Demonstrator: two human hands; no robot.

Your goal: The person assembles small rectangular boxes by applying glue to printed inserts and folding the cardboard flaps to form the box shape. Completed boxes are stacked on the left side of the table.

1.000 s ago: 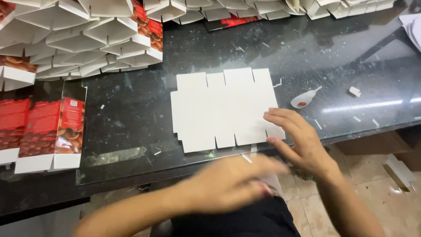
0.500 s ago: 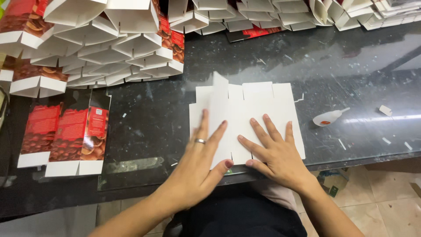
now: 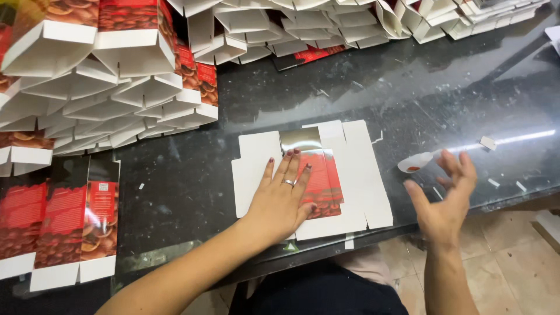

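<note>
A flat white carton blank [image 3: 361, 175] lies on the dark glossy table [image 3: 408, 99], one panel folded over so its red printed side [image 3: 319, 181] faces up. My left hand [image 3: 283, 198], with a ring on one finger, presses flat on the folded panel, fingers spread. My right hand [image 3: 446, 198] hovers open in the air to the right of the blank, near the table's front edge, holding nothing. A small white spoon-like tool with a red tip [image 3: 417, 163] lies just beyond it.
Stacks of folded white and red cartons [image 3: 116, 87] fill the back left and run along the far edge [image 3: 326, 29]. Flat red printed blanks [image 3: 64, 221] lie at the front left. Small paper scraps [image 3: 487, 142] dot the table at right. Tiled floor [image 3: 513, 268] shows below.
A panel of the blank has been folded over, showing its red side. My right hand has lifted off the blank and moved right. My left hand stays pressed on it.
</note>
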